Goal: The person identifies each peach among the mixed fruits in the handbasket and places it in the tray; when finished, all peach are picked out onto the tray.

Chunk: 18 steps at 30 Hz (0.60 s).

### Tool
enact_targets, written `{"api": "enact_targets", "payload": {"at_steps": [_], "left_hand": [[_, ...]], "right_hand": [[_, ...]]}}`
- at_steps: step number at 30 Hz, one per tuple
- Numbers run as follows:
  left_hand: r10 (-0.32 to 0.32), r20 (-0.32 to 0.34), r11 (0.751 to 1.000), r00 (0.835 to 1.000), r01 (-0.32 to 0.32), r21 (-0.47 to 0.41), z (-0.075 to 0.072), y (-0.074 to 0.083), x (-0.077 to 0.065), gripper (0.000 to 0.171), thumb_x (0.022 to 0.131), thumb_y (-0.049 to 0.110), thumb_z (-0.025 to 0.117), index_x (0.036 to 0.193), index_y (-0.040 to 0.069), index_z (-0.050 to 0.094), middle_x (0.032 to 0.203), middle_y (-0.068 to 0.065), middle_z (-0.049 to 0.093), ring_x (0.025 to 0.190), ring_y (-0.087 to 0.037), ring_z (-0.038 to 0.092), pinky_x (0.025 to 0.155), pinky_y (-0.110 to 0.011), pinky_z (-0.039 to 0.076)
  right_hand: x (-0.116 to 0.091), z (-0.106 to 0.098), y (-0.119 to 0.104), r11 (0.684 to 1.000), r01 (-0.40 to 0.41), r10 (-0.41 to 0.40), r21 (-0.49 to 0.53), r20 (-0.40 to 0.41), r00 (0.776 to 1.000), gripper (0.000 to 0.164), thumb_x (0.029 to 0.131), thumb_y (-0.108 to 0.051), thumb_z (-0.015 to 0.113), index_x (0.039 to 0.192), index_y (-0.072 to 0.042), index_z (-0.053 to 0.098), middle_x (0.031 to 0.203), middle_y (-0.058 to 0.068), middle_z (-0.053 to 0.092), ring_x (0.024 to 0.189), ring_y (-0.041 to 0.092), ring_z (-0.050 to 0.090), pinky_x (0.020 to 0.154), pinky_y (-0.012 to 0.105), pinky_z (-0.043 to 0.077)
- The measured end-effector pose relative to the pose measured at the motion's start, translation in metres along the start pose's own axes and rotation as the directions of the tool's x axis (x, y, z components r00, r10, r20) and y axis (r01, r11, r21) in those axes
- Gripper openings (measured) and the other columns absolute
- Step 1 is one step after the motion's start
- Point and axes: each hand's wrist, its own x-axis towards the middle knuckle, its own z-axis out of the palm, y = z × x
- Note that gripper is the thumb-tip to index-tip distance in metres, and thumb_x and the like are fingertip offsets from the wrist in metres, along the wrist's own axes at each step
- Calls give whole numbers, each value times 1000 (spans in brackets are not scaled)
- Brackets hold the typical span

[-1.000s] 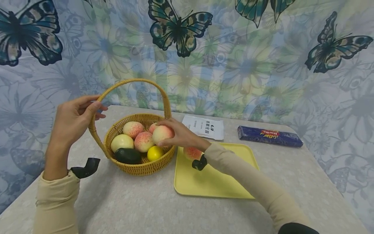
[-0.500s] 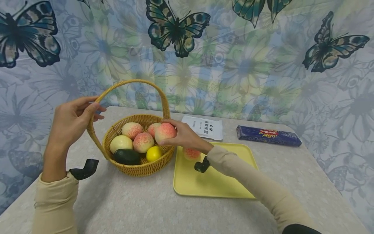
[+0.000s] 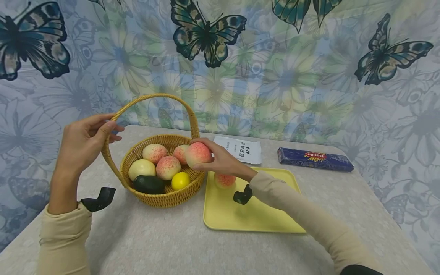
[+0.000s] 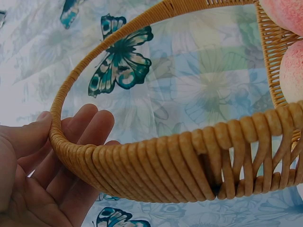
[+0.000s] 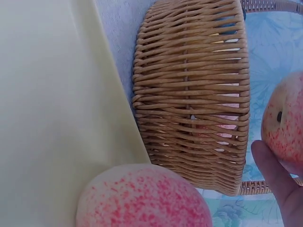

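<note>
My left hand [image 3: 82, 143] holds the handle of a wicker basket [image 3: 165, 201] on its left side; in the left wrist view, thumb and fingers lie either side of the handle [image 4: 137, 165]. At the basket's right rim, my right hand [image 3: 227, 160] grips a pink-and-cream peach [image 3: 198, 153] between thumb and fingers. The right wrist view shows this held peach [image 5: 289, 123] above the rim. Inside the basket are several peaches [image 3: 168, 168], a pale yellow-green round fruit [image 3: 142, 170], a dark green avocado-like fruit [image 3: 149, 185] and a yellow lemon-like fruit [image 3: 180, 181].
A yellow tray [image 3: 254, 217] lies right of the basket, with another peach [image 3: 225, 181] at its back left, below my right wrist. Behind it lies a white printed packet [image 3: 242, 149]. A blue Barilla box [image 3: 315, 159] lies at the back right. A butterfly-patterned cloth hangs behind.
The peach in my right hand has moved a little to the right, from over the fruit to the basket's right rim, and turned redder side out. My left hand stays on the handle.
</note>
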Motion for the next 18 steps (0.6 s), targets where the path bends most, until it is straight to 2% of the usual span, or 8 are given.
{"api": "enact_targets", "payload": {"at_steps": [4, 12, 18], "left_hand": [[6, -3, 1000, 1000, -6, 1, 0, -1, -1, 37, 98, 21, 56, 130, 4, 59, 86, 25, 62, 69, 9, 64, 60, -8, 52], [11, 0, 1000, 1000, -11, -1, 2, 0, 0, 36, 98, 20, 55, 130, 2, 58, 85, 24, 61, 69, 9, 63, 60, -8, 51], [-6, 4, 1000, 1000, 6, 7, 1, -1, 0, 37, 98, 21, 55, 131, 3, 58, 86, 23, 62, 68, 10, 63, 59, -7, 50]], "right_hand": [[-4, -2, 1, 999, -53, 53, 15, -31, 998, 79, 82, -28, 76, 147, -23, 30, 136, 1, 47, 116, 15, 52, 91, 34, 52], [-11, -7, 7, 994, -98, 101, 50, -57, 993, 75, 80, -17, 69, 144, -18, 29, 132, 10, 47, 109, 24, 55, 89, 38, 51], [-18, -13, 9, 985, -142, 147, 99, -46, 988, 69, 85, -27, 69, 143, -20, 31, 133, 7, 46, 114, 22, 53, 94, 42, 48]]}}
